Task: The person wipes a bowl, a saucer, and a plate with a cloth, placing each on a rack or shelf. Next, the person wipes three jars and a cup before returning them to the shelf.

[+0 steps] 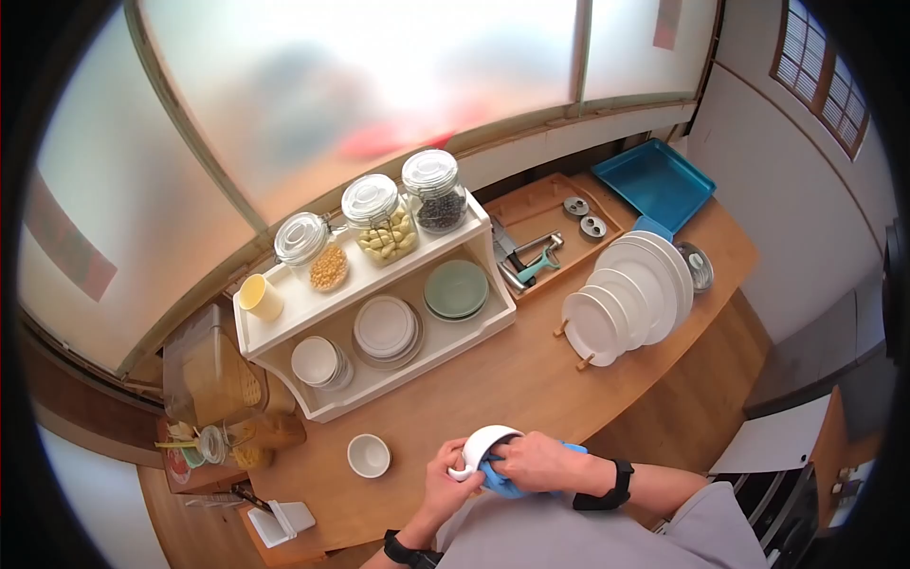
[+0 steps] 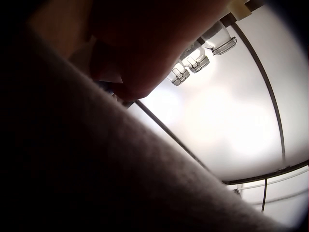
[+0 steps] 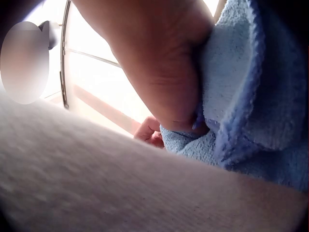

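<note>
Close to the body in the head view, a white mug (image 1: 490, 440) is tilted between both hands. My left hand (image 1: 447, 484) grips it by the handle side. My right hand (image 1: 542, 463) holds a blue cloth (image 1: 504, 486) against the mug, its fingers at the opening and partly hidden. The right wrist view shows the cloth (image 3: 231, 87) bunched beside the right hand (image 3: 159, 63). In the left wrist view the left hand (image 2: 140, 43) is dark, and the mug cannot be made out.
A white bowl (image 1: 369, 456) stands on the wooden table (image 1: 417, 403). Behind it is a white shelf (image 1: 408, 360) with jars, bowls and plates. White plates (image 1: 595, 327) stand in a rack at the right, near a wooden tray (image 1: 559, 275) and a blue tray (image 1: 654, 180).
</note>
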The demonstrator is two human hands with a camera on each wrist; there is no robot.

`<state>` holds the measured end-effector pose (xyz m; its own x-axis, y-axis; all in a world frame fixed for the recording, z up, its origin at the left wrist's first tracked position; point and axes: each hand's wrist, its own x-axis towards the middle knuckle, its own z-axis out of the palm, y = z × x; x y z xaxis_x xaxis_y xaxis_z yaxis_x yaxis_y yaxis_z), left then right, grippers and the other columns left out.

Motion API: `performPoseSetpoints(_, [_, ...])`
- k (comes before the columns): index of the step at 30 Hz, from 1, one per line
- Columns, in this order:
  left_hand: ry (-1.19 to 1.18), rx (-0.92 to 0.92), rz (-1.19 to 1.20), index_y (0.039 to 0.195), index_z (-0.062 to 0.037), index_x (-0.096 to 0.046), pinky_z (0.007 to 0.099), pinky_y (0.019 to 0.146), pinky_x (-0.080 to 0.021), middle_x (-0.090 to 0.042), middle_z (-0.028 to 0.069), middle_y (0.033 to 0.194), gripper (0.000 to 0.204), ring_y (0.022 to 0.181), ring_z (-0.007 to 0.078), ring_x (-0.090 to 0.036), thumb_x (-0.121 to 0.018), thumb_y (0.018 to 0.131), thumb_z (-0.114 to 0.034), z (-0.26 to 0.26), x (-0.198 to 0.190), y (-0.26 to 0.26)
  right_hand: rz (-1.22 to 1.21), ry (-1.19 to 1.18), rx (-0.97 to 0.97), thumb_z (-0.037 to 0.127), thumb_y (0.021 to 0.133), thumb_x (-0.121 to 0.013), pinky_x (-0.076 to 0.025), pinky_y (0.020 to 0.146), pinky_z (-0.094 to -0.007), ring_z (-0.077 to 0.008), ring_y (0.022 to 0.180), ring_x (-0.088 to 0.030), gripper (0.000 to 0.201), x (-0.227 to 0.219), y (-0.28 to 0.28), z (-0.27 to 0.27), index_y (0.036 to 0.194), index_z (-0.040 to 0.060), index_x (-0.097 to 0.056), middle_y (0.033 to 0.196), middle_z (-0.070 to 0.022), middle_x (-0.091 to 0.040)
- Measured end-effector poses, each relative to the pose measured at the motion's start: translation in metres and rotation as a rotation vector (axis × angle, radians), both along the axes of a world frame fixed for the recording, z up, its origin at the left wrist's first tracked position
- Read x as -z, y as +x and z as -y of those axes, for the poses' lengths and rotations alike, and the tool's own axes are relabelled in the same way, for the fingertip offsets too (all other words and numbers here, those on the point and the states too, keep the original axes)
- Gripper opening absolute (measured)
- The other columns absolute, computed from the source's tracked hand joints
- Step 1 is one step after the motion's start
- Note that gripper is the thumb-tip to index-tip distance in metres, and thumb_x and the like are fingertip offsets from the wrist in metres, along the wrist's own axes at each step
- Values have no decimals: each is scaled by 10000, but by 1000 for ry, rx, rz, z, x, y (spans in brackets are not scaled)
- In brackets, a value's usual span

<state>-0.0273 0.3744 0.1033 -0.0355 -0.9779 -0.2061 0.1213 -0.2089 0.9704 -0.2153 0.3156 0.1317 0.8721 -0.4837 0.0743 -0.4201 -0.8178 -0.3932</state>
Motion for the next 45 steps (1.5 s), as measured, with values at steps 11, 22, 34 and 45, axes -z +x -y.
performPoseSetpoints(11, [79, -103, -490, 911, -89, -397, 314, 717, -549, -560, 71, 929, 337, 831, 179, -614, -651, 691, -120, 2, -3, 32, 773, 746, 247, 23, 768, -649, -482, 833, -296, -201, 931, -612, 399, -51, -71, 24, 1159, 18, -574, 1041, -105, -630])
performPoseSetpoints(22, [-166, -193, -220, 894, -68, -423, 309, 829, -472, -551, 121, 1072, 275, 950, 180, -557, -615, 704, -16, 30, -15, 2, 1088, 2025, 331, 365, 866, -636, -513, 892, -362, -206, 1058, -580, 666, 61, -18, 20, 1366, 44, -336, 1241, -103, -523])
performPoseSetpoints(34, [-903, -71, 1124, 908, -123, -595, 444, 942, -413, -545, 118, 1106, 217, 1102, 364, -512, -694, 714, -122, 24, -55, -12, 1467, 2368, 149, 439, 895, -551, -499, 935, -440, -283, 1137, -549, 661, 70, -13, 20, 1379, 48, -329, 1326, -174, -474])
performPoseSetpoints(45, [-1093, 643, 1032, 755, -44, -574, 350, 667, -490, -564, 60, 752, 154, 675, 220, -564, -640, 680, -161, 31, -21, 4, 1037, 1734, 521, 293, 877, -644, -482, 907, -339, -171, 1028, -580, 486, 19, -1, 26, 1250, 34, -468, 1127, -91, -590])
